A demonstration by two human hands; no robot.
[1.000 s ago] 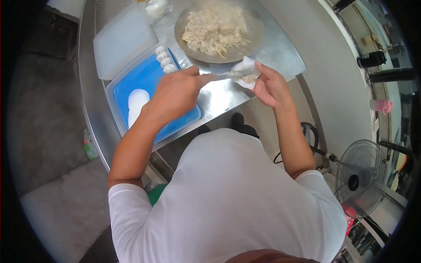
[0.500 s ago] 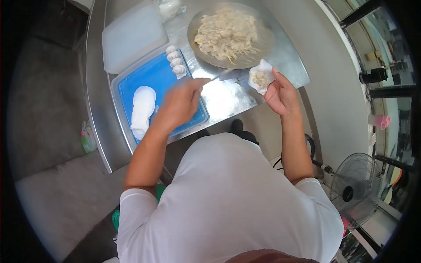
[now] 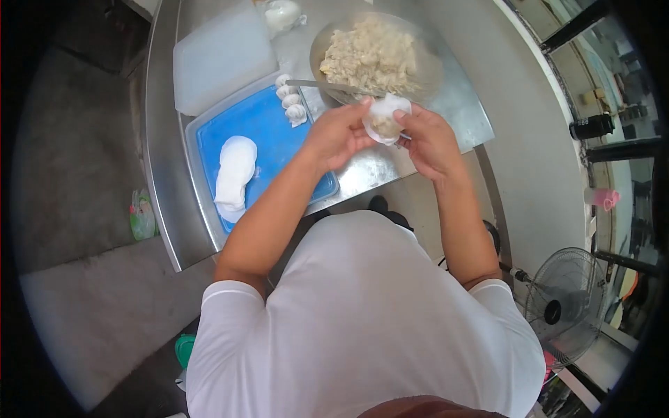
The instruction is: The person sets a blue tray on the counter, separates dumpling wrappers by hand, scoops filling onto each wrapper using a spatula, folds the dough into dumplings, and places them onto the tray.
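Note:
My left hand [image 3: 339,137] and my right hand [image 3: 428,139] meet over the near edge of the steel table. Between them is a round white dumpling wrapper [image 3: 392,104] with pale filling in its middle. Fingers of both hands are closed on its two sides. A flat metal spatula [image 3: 317,84] runs sideways just beyond the hands, across the near side of the bowl. Its right end goes behind the wrapper, and I cannot tell whether any finger touches it. Past the hands stands a wide metal bowl [image 3: 317,52] heaped with pale, shredded-looking filling [image 3: 369,56].
A blue tray [image 3: 275,150] at left holds several folded dumplings [image 3: 291,101] and a stack of white wrappers [image 3: 235,171]. Behind it lies a translucent lid [image 3: 223,59], near a white bag [image 3: 282,15]. A standing fan [image 3: 566,296] is at my right.
My left hand has moved right, from above the tray to the wrapper, and now grips it too. The spatula is out of its earlier grip. My right hand has shifted left with the wrapper.

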